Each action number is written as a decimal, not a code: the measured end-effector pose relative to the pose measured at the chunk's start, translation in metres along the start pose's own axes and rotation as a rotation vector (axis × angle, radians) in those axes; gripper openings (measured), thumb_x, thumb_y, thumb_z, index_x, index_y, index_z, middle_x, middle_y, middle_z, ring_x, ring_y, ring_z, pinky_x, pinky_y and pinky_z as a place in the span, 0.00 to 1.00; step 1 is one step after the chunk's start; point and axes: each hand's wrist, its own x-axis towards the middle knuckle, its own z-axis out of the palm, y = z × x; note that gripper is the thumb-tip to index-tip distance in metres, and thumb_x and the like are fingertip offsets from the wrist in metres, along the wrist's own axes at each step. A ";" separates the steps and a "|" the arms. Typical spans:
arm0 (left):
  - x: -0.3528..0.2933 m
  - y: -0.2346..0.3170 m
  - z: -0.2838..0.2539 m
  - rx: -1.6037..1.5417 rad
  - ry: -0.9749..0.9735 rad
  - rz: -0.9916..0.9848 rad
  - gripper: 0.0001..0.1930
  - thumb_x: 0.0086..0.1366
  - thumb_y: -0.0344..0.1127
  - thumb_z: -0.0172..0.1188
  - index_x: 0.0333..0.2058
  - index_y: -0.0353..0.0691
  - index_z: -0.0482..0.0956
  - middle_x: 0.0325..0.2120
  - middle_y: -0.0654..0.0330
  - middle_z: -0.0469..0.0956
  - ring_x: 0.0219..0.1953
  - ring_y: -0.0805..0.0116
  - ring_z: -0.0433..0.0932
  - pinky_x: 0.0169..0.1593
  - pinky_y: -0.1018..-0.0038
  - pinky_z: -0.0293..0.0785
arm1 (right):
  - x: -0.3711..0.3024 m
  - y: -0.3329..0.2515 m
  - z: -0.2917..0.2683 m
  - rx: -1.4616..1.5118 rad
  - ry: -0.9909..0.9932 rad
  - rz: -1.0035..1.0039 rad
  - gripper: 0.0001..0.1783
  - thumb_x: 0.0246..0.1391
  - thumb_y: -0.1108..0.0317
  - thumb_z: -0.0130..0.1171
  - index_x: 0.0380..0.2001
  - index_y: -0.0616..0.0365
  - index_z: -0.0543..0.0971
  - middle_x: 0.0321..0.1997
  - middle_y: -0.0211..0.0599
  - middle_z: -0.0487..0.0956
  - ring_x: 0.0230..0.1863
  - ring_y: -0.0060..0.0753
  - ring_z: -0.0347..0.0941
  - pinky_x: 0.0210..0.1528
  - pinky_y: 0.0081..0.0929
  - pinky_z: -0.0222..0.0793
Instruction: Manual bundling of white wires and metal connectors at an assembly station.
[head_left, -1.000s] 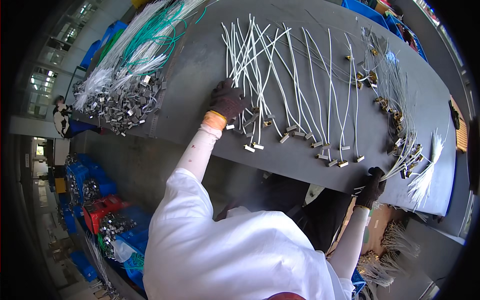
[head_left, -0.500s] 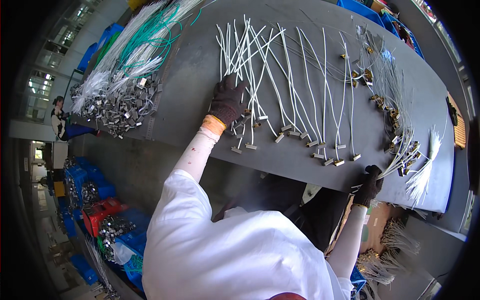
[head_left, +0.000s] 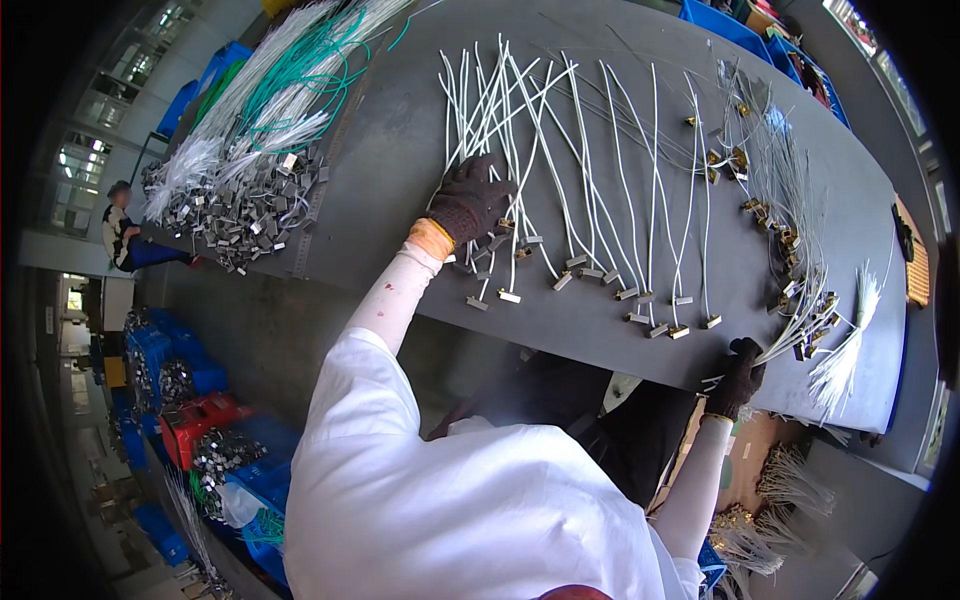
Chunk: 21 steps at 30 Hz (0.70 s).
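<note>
My left hand, in a dark knitted glove, is closed over a cluster of white wires on the table. Its fingertips are partly hidden. Small metal blocks sit at the near ends of these wires, some beside and below my hand. More white wires with metal blocks lie fanned out to the right. By the table's near edge, my gloved right hand grips a bundle of white wires; their brass-coloured and grey blocks lie beyond the hand, and short ends poke out on its left.
Grey metal tabletop. At the far left lie a heap of metal blocks, clear strands and green wires. Thin wires with brass pieces spread at the right, near a white wire bunch. Blue crates stand on the left; a person sits farther off.
My left hand has shifted slightly right over the wire cluster, and its fingers now point more to the right. My right hand keeps its bundle in nearly the same place.
</note>
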 end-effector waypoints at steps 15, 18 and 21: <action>0.007 0.010 -0.013 -0.008 -0.057 -0.089 0.17 0.55 0.52 0.62 0.41 0.55 0.85 0.59 0.56 0.66 0.63 0.51 0.61 0.63 0.55 0.62 | -0.002 -0.006 0.003 -0.118 0.069 0.055 0.13 0.55 0.57 0.60 0.28 0.56 0.80 0.25 0.27 0.75 0.26 0.21 0.65 0.33 0.24 0.60; 0.014 0.012 -0.007 0.068 -0.133 -0.184 0.23 0.51 0.57 0.63 0.42 0.54 0.84 0.61 0.56 0.63 0.62 0.51 0.62 0.62 0.55 0.64 | 0.006 0.007 -0.004 -0.075 0.047 0.000 0.16 0.56 0.52 0.60 0.29 0.55 0.80 0.23 0.26 0.72 0.25 0.20 0.63 0.30 0.23 0.59; 0.014 0.002 0.000 0.030 -0.163 -0.181 0.26 0.49 0.57 0.64 0.45 0.52 0.83 0.63 0.56 0.59 0.62 0.49 0.63 0.60 0.55 0.67 | 0.004 0.003 0.001 -0.136 0.077 0.029 0.16 0.56 0.52 0.60 0.29 0.55 0.80 0.22 0.26 0.72 0.23 0.20 0.63 0.29 0.23 0.58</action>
